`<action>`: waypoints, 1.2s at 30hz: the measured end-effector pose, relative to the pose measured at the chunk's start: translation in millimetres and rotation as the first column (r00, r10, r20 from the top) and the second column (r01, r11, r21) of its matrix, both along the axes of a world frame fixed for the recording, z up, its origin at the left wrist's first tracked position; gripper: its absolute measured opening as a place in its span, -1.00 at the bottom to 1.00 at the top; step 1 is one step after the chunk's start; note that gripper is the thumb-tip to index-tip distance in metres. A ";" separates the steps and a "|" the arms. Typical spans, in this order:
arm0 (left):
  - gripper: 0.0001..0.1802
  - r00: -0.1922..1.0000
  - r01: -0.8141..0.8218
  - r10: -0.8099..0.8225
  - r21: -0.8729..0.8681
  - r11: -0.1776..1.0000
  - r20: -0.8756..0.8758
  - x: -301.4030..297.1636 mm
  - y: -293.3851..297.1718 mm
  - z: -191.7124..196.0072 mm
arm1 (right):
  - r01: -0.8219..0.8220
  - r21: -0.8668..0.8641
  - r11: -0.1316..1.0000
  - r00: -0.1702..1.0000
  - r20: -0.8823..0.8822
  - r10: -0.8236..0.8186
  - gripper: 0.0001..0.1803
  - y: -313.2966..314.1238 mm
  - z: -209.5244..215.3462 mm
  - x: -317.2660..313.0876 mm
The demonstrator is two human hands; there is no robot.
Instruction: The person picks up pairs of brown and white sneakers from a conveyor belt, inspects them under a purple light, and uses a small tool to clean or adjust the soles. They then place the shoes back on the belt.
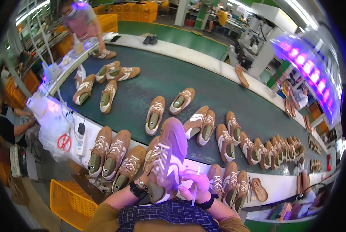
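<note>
A brown sneaker (168, 154) with pale laces and cream side stripes is held up toe-first in front of my body, tinted purple by light. My left hand (146, 178) grips it from the left, its fingers mostly hidden behind the shoe. At the shoe's right side, near the heel, is my right hand (196, 185), closed around a thin white pen-like stick (195, 195) that stands nearly upright. Several more brown sneakers (117, 149) with green insoles sit on the white ledge to the left, and others (231, 183) to the right.
A dark green belt (142, 89) carries many sneakers, crowded at the right. Lit purple lamps (308, 67) hang at upper right. Red-handled scissors (64, 142) and a power strip (80, 144) lie left, above an orange crate (70, 203). Across the belt a person (82, 23) touches a shoe.
</note>
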State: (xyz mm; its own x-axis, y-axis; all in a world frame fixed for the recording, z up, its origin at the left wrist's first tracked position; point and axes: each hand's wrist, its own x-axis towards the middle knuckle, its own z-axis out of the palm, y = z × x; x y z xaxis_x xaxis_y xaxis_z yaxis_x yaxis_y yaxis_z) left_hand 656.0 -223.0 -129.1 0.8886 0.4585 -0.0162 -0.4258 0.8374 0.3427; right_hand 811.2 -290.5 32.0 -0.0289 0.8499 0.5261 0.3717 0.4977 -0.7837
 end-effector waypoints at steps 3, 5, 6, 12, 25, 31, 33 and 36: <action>-0.55 0.996 0.082 -0.081 0.017 0.996 -0.021 -1.9 -12.3 -4.6 | 0.041 0.002 0.999 0.997 -0.062 -0.041 -0.64 -24.4 -1.3 2.3; -0.56 0.993 0.112 -0.111 0.022 0.993 -0.031 -3.0 -15.4 -5.1 | 0.091 0.075 0.993 0.995 -0.038 -0.089 -0.68 -30.7 2.0 4.2; -0.56 0.992 0.122 -0.121 0.025 0.992 -0.036 -2.3 -18.5 -5.2 | 0.107 0.108 0.988 0.994 -0.027 -0.104 -0.68 -33.9 3.9 6.0; -0.58 0.985 0.166 -0.165 0.021 0.986 -0.045 0.5 -24.7 -2.9 | 0.186 0.164 0.969 0.981 0.030 -0.193 -0.68 -48.4 13.1 10.9; -0.61 0.986 0.167 -0.165 0.050 0.985 -0.037 -4.6 -31.1 1.4 | 0.296 0.075 0.952 0.951 -0.121 -0.286 -0.67 -36.8 1.4 11.4; -0.62 0.991 0.133 -0.129 0.112 0.985 -0.047 -10.4 -25.8 26.2 | 0.174 -0.321 0.931 0.890 -0.354 -0.288 -0.41 -2.6 37.6 15.4; -0.59 0.984 0.136 -0.130 0.046 0.990 -0.119 -7.5 -18.3 83.0 | 0.125 -0.405 0.906 0.885 -0.367 -0.286 -0.41 -4.3 36.0 21.6; -0.28 0.902 0.063 -0.030 0.062 0.996 -0.431 2.1 -16.0 154.9 | 0.117 -0.496 0.860 0.810 -0.454 -0.372 -0.46 -7.0 34.5 23.9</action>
State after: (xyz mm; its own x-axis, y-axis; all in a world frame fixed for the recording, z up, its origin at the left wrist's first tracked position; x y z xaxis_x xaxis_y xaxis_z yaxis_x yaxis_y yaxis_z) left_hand 658.1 -239.0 25.9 0.8235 0.4309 -0.3690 -0.1847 0.8186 0.5438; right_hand 835.1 -297.5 66.5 0.3787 0.9253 -0.0192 -0.0914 0.0168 -0.9957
